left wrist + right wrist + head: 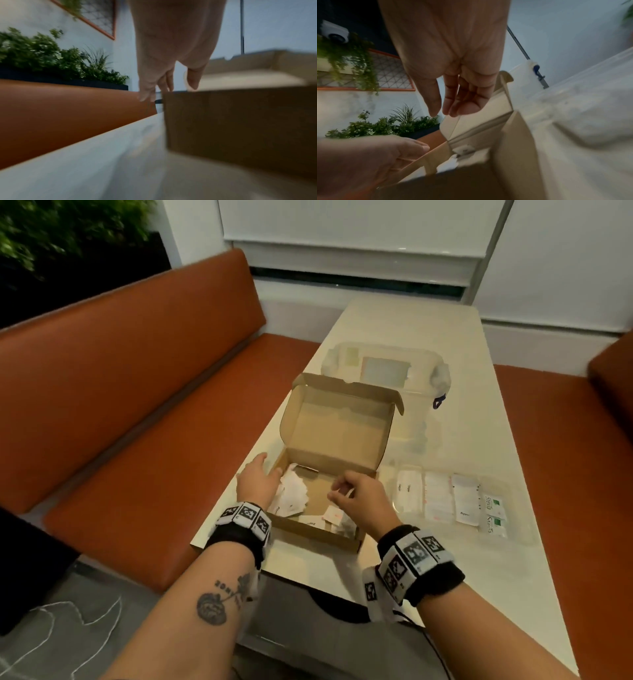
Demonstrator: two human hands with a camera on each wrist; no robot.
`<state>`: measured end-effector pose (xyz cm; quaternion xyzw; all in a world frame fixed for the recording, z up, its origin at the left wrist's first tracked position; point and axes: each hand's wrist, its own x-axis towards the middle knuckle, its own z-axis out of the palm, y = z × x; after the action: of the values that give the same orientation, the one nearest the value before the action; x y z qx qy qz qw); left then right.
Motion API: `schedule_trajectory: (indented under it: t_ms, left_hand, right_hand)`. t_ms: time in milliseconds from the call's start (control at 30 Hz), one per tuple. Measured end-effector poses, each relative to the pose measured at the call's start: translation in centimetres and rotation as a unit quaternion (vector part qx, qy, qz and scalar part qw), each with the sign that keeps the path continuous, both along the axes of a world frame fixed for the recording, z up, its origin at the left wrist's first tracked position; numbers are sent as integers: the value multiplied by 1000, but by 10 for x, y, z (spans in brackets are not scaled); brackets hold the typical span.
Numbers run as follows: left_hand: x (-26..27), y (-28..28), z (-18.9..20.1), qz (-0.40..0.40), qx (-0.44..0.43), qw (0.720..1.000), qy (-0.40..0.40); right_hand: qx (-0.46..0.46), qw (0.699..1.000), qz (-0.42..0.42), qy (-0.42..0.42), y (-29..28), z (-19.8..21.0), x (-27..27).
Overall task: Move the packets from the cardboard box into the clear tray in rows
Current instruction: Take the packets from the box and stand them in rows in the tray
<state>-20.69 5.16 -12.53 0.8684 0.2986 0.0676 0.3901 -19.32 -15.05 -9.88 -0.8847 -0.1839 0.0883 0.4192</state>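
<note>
The open cardboard box (337,436) stands on the table with its lid raised. Loose white packets (292,495) lie heaped in its left half, and a few more sit near the front wall. My left hand (259,476) holds the box's left wall (426,155), thumb over the rim and fingers outside. Over the middle of the box hovers my right hand (356,495), its fingers (453,102) loosely curled and the palm empty. To the right lies the clear tray (524,510), holding white packets in rows (438,498) and two green-printed packets (495,513) at its right end.
A clear lidded container (387,371) stands behind the box. Orange bench seats (137,392) run along the table's left and right sides. The table's near edge (308,580) is just below my wrists. Plants (51,59) sit behind the left bench.
</note>
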Motion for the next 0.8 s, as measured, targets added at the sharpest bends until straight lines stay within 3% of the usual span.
schedule_trajectory:
  t_ms: [133, 333, 567, 800]
  left_hand:
    - [-6, 17, -13, -76, -55, 995, -39]
    - [-4, 13, -18, -74, -152, 983, -75]
    - [-4, 15, -27, -81, -154, 981, -85]
    - [-3, 14, -31, -66, -167, 979, -99]
  right_hand:
    - [-49, 998, -11, 34, 32, -6, -2]
    - [-170, 983, -10, 69, 78, -18, 11]
    - [-280, 958, -6, 66, 101, -40, 14]
    - [-296, 951, -8, 85, 105, -46, 21]
